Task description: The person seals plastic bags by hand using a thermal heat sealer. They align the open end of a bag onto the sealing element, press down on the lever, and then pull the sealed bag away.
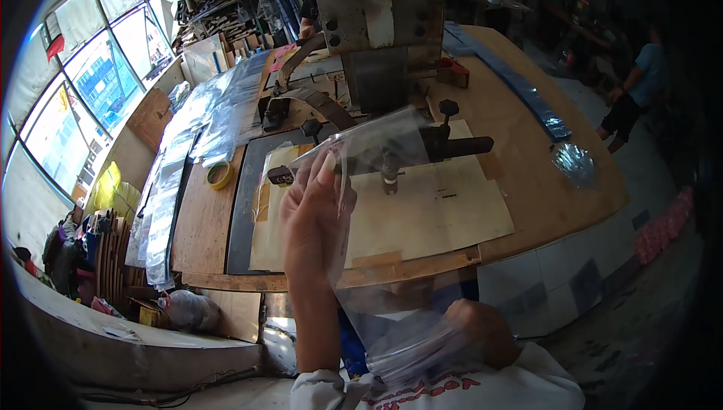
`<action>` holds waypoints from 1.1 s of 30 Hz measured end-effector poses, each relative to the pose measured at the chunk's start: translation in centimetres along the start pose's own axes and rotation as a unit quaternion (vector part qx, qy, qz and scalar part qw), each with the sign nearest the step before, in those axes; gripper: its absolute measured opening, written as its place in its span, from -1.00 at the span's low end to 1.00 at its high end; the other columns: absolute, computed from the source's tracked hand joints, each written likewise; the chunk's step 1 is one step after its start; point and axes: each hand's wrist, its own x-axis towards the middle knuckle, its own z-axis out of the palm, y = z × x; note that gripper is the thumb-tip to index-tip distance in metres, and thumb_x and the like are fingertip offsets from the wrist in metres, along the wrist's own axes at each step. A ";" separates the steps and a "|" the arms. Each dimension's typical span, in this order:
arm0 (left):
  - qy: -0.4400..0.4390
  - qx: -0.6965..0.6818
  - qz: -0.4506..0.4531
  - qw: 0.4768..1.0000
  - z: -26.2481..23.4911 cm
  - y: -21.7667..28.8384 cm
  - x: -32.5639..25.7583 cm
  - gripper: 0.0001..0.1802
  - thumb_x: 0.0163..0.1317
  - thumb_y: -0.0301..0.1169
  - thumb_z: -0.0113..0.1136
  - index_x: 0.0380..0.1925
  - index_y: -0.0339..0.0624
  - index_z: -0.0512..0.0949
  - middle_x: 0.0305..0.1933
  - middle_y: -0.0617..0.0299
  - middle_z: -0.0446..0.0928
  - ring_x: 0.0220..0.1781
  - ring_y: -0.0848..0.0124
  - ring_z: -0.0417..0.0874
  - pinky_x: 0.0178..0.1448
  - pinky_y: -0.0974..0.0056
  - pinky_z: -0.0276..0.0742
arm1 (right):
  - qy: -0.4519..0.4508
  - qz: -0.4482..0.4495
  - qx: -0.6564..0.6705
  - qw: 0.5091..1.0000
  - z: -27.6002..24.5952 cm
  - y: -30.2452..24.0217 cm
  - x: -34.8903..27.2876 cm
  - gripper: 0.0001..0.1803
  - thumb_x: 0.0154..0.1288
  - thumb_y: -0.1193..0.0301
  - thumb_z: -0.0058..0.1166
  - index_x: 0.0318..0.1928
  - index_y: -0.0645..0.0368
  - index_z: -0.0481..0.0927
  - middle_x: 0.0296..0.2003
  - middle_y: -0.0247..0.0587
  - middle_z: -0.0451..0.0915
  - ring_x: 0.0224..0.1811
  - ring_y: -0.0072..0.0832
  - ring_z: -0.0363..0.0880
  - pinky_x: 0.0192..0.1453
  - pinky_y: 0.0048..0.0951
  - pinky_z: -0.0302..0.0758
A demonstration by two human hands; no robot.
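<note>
My left hand (316, 210) is raised in front of me, pinching the upper edge of a clear plastic bag (376, 146) so that the bag hangs between me and the press machine (376, 26). Low down near my chest, my right hand (482, 331) grips a stack of clear plastic bags (410, 346). The raised bag's lower part runs down toward that stack. Behind the bag lies a tan sheet of board (429, 210) on the wooden workbench (527, 176), under the machine's black clamp arm (452, 146).
Long piles of clear plastic film (203, 124) lie along the bench's left side, with a roll of yellow tape (220, 175) beside them. A blue strip (520, 86) runs along the far right. A person in blue (640, 86) stands at right. Windows (98, 86) and clutter fill the left.
</note>
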 end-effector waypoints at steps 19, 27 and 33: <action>-0.120 0.189 0.166 0.960 3.5 -1.8 2.6 -0.44 0.39 -0.64 0.18 0.26 -0.18 0.13 -0.07 -0.09 0.71 -0.11 0.42 0.73 -0.01 0.31 0.68 | -0.003 0.096 -0.175 0.980 -3.7 3.6 -3.0 -0.73 0.02 0.37 0.33 -0.58 0.18 0.48 -0.61 -0.13 0.43 -0.61 -0.17 0.42 -0.46 -0.23 0.35; -0.164 0.163 0.151 0.961 3.3 -2.3 2.5 -0.29 0.34 -0.64 0.24 0.35 -0.20 0.04 0.10 -0.07 0.57 -0.10 0.44 0.70 -0.09 0.37 0.67 | -0.018 0.063 -0.242 0.968 -3.5 3.5 -2.7 -0.75 -0.01 0.35 0.34 -0.53 0.17 0.52 -0.59 -0.14 0.44 -0.57 -0.15 0.43 -0.43 -0.21 0.37; -0.155 0.143 0.139 0.968 3.7 -2.6 2.1 -0.28 0.34 -0.63 0.25 0.35 -0.23 0.02 0.16 -0.07 0.58 -0.12 0.44 0.71 -0.09 0.37 0.67 | -0.085 0.087 -0.307 0.944 -3.8 2.5 -1.7 -0.77 0.11 0.39 0.33 -0.27 0.31 0.70 -0.39 -0.06 0.69 -0.43 -0.21 0.68 -0.32 -0.32 0.57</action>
